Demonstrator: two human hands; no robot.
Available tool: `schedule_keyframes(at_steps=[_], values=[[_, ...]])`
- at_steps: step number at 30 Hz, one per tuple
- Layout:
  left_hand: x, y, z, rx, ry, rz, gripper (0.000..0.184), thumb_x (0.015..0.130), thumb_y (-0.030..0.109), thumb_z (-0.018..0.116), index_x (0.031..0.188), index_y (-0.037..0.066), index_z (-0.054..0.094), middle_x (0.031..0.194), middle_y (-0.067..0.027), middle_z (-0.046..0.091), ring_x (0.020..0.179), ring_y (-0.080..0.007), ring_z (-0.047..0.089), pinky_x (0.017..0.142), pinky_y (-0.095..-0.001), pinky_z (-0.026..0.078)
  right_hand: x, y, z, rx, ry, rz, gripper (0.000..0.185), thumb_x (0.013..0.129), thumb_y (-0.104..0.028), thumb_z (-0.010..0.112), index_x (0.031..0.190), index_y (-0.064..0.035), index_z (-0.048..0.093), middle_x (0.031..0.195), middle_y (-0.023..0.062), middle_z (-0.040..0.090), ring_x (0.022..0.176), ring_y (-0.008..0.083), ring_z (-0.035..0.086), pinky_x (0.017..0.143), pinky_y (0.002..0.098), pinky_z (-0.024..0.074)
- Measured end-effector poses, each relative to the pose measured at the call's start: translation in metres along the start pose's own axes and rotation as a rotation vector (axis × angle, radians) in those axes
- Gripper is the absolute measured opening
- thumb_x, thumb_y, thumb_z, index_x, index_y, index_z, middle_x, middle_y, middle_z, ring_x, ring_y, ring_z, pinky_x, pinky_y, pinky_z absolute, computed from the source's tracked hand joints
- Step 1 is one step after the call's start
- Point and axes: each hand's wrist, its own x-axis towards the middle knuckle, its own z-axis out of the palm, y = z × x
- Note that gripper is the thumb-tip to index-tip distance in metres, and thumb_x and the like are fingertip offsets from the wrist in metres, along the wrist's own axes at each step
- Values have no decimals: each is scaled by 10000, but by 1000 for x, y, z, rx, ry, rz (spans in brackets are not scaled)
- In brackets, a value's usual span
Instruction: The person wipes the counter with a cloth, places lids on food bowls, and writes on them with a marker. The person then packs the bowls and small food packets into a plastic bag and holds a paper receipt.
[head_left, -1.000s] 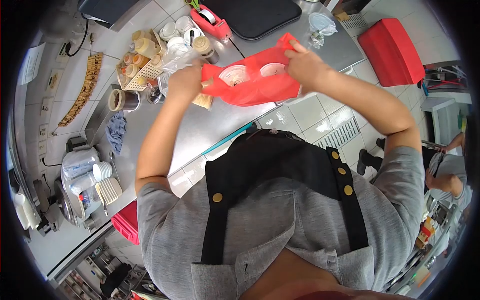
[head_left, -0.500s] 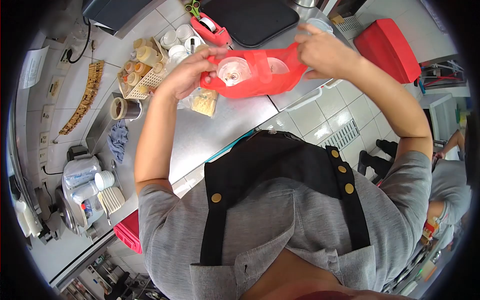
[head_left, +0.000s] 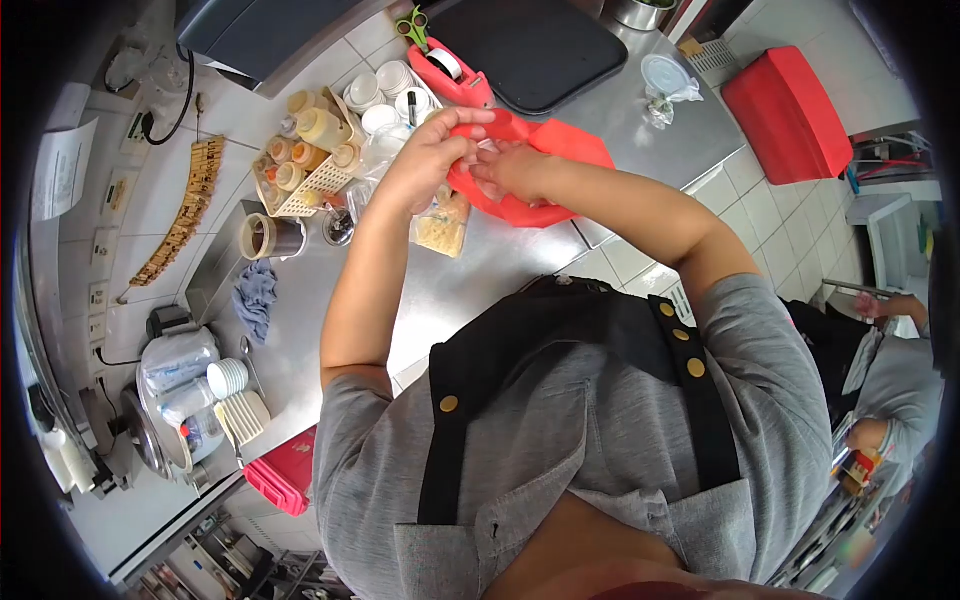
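A red bag point(head_left: 575, 150) hangs at the counter's edge, its mouth turned up. My left hand point(head_left: 440, 155) is closed on the bag's left rim, thumb and fingers pinching the red material. My right hand point(head_left: 515, 172) reaches across into the bag's mouth, close beside the left hand; its fingertips are hidden, so its grip cannot be made out. The clear-lidded containers inside the bag are mostly covered by my hands. Just below my left hand lies a clear bag of pale yellow shreds point(head_left: 440, 230).
Beyond are a cream basket of squeeze bottles point(head_left: 310, 150), stacked white lids point(head_left: 380, 95), a red tape dispenser point(head_left: 455, 75) and a black tray point(head_left: 530, 50). A lidded cup point(head_left: 665, 75) stands right on the steel counter point(head_left: 640, 130). Another person point(head_left: 890, 370) is behind right.
My right hand has left the bag's right edge and moved left into its mouth. My left hand still holds the left rim. The bag has bunched up, and the view has shifted slightly.
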Motion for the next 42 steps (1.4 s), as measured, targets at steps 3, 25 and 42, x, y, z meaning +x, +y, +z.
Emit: schedule_keyframes(at_steps=[3,25,42], values=[[3,-1,-12,-98,186,124,437,848,-15,509,1280,24,569,1115,-96,592,746,-71,466,717,-230,419,21,14,24,76,-39,-17,614,921,-268,571,1506,-202,396,1559,93,359,1396,372,397,1114,478,367],[71,-85,102,1512,131,-51,654,738,344,804,1310,132,566,1388,-113,543,1297,-356,460,1078,-597,335,-44,40,94,76,128,409,861,744,-477,731,1394,6,437,1450,210,418,1324,372,403,1064,556,318],[101,23,129,1181,-374,-284,346,864,370,695,1072,96,656,994,-170,690,939,-338,666,822,-427,513,-99,77,56,-211,38,-99,429,842,-222,591,1203,10,616,1262,197,591,1198,350,537,1038,496,391]])
